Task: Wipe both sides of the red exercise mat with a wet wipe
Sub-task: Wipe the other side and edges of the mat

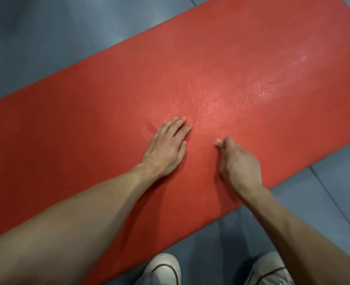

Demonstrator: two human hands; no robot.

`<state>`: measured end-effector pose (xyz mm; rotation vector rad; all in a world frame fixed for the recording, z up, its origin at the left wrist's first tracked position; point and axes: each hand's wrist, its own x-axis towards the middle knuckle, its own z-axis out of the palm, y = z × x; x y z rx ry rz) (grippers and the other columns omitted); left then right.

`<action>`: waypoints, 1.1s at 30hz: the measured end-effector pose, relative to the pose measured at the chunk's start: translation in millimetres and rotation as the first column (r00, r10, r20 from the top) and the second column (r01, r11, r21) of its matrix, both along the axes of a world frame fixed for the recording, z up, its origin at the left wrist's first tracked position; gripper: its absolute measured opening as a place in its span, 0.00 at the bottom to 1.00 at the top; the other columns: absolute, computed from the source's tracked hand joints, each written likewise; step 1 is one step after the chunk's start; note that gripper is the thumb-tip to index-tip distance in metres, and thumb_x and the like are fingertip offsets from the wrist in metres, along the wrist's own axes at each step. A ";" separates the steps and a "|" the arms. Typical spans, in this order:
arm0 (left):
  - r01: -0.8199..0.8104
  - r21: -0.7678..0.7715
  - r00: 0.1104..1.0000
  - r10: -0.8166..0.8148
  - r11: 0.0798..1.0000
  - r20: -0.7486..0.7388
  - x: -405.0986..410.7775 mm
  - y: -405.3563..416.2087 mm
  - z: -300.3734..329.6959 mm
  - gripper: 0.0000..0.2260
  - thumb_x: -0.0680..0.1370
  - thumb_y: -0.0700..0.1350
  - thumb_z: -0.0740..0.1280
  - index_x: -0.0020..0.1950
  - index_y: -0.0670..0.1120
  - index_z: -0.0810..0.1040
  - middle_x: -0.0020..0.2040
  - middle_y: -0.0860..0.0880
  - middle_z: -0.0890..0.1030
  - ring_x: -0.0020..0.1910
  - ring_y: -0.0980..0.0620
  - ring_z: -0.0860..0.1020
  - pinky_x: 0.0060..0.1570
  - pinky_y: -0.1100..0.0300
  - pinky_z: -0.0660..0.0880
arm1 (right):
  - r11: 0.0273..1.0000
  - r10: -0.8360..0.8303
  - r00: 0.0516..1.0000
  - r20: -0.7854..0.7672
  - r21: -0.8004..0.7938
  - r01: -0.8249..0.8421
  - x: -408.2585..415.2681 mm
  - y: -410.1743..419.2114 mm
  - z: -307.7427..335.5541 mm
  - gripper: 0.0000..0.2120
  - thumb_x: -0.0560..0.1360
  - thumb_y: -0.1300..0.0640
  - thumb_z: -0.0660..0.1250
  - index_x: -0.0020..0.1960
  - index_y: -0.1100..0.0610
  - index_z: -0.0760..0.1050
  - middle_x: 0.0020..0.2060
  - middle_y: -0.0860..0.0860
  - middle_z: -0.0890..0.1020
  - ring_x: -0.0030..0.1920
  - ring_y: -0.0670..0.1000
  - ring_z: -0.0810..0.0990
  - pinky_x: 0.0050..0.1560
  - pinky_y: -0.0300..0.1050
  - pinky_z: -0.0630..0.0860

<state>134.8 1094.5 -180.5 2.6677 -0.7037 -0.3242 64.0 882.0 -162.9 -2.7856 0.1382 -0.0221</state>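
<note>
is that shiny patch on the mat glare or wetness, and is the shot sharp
Head view: pale speckled sheen on the red mat ahead of the left hand and right hand looks like light on moisture; whole frame is slightly soft, edges bowed by wide-angle.

Two bare forearms, no sleeves, watch or jewellery visible on either, enter from the 7 and 5 o'clock corners, ending in the left hand point(165, 148) and right hand point(238, 161). At 6 o'clock, the person wears white sneakers: the left shoe point(165, 268) with a dark red line curving round its toe cap, the right shoe point(269, 268) carrying a similar dark line (its laces partly blurred). A sliver of grey-blue trouser fabric point(149, 279) shows at the left shoe.
</note>
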 end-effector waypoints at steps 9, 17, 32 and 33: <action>-0.025 -0.003 0.995 0.024 1.000 -0.100 -74.7 67.5 17.4 0.26 0.79 0.38 0.60 0.78 0.47 0.70 0.80 0.47 0.66 0.79 0.45 0.64 0.78 0.47 0.62 | 0.933 0.328 0.939 -0.100 -0.121 -0.339 -62.5 54.6 14.2 0.13 0.82 0.45 0.61 0.43 0.51 0.66 0.28 0.50 0.77 0.28 0.58 0.79 0.27 0.47 0.65; -0.323 -0.105 0.820 0.222 0.941 -0.528 -75.1 103.6 137.8 0.17 0.84 0.46 0.64 0.72 0.46 0.75 0.65 0.48 0.81 0.63 0.50 0.79 0.64 0.61 0.70 | 0.858 0.061 0.942 -0.331 0.500 0.121 -13.6 78.6 182.1 0.11 0.81 0.55 0.64 0.43 0.58 0.71 0.31 0.44 0.84 0.32 0.46 0.80 0.37 0.43 0.75; -0.587 -0.652 0.808 0.300 0.479 -0.507 -90.3 175.1 412.6 0.11 0.85 0.50 0.61 0.50 0.48 0.81 0.37 0.55 0.84 0.36 0.58 0.81 0.37 0.66 0.74 | 0.327 0.299 0.941 -0.160 0.943 0.057 -11.3 216.3 420.5 0.04 0.80 0.57 0.68 0.50 0.57 0.76 0.41 0.52 0.83 0.38 0.49 0.78 0.37 0.41 0.73; -0.564 -0.668 0.825 0.301 0.485 -0.478 -95.5 174.3 420.7 0.10 0.85 0.48 0.62 0.49 0.48 0.80 0.35 0.55 0.83 0.36 0.58 0.81 0.38 0.65 0.75 | 0.327 0.302 0.942 -0.147 0.944 0.043 -14.3 218.1 425.9 0.04 0.80 0.57 0.68 0.50 0.57 0.76 0.40 0.52 0.83 0.38 0.49 0.78 0.37 0.41 0.72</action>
